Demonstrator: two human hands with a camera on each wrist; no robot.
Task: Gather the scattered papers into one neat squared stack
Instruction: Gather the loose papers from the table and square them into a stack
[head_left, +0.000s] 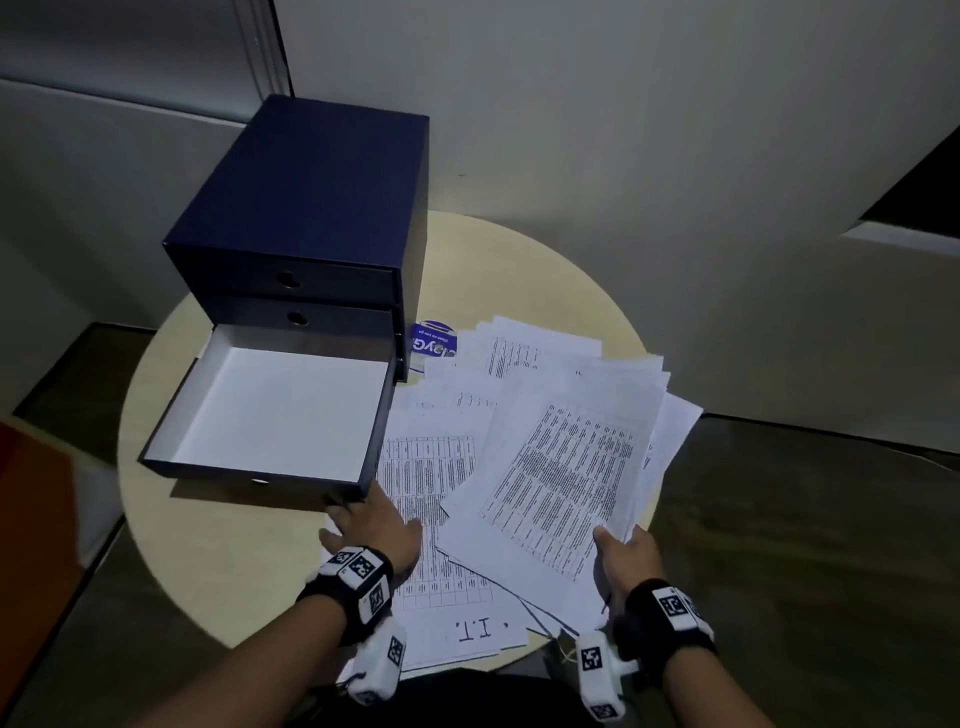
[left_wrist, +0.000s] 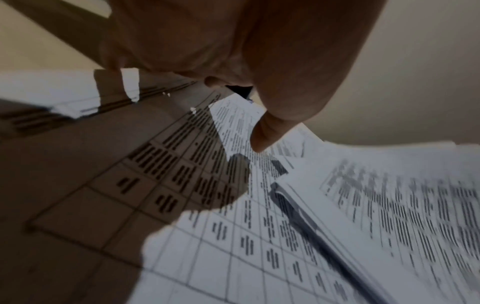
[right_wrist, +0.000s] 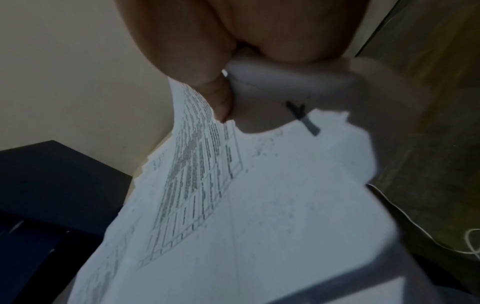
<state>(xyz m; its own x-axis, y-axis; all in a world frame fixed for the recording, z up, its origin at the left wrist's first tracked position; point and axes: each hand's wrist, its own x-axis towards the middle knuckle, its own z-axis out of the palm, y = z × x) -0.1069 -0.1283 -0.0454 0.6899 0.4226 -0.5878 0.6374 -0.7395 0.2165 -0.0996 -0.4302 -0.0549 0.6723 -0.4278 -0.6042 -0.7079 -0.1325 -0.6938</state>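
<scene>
A round bench (head_left: 218, 519) is seen from the head view, and most of its left half is taken up by a dark blue drawer box (head_left: 311, 208) whose bottom drawer (head_left: 280, 410) is pulled open. The papers (head_left: 545, 441) are spread in a loose, fanned heap over the right half of the bench, just beside the drawer, with some sheets overhanging the near edge. A blue sticker (head_left: 434, 340) is partly covered by the far sheets.

The left hand (head_left: 374, 525) is laid on the lowest printed sheet near the drawer's corner; only in the left wrist view are its fingers (left_wrist: 267, 131) shown straight and spread, one tip touching the print. A dark pen-like object (left_wrist: 311, 222) lying among the sheets is shown in that view alone.

The right hand (head_left: 623, 561) is closed on the near corner of the upper bundle; in the right wrist view the thumb (right_wrist: 221, 96) is seen pinching the sheets from above.
</scene>
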